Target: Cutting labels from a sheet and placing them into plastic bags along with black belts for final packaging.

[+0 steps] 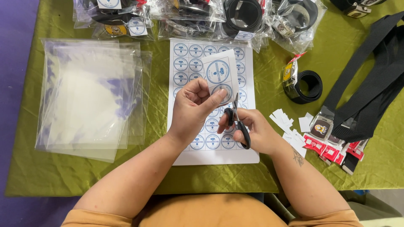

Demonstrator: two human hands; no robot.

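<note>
1. The left hand (194, 110) pinches a label strip (221, 75) between thumb and fingers, held up above the label sheet (248, 153).
2. The right hand (256, 130) grips black scissors (236, 122), blades at the strip's lower edge.
3. Under both hands lies a green cloth (84, 176) over a purple surface (14, 84).
4. Left of the hands: clear bags (88, 96). Right: paper scraps (290, 124), a rolled belt (305, 86), loose belts (370, 84).
5. Beyond the hands: bagged belts (244, 19).

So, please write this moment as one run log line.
left hand: holds label strip | right hand: holds scissors at strip | under: label sheet
</note>
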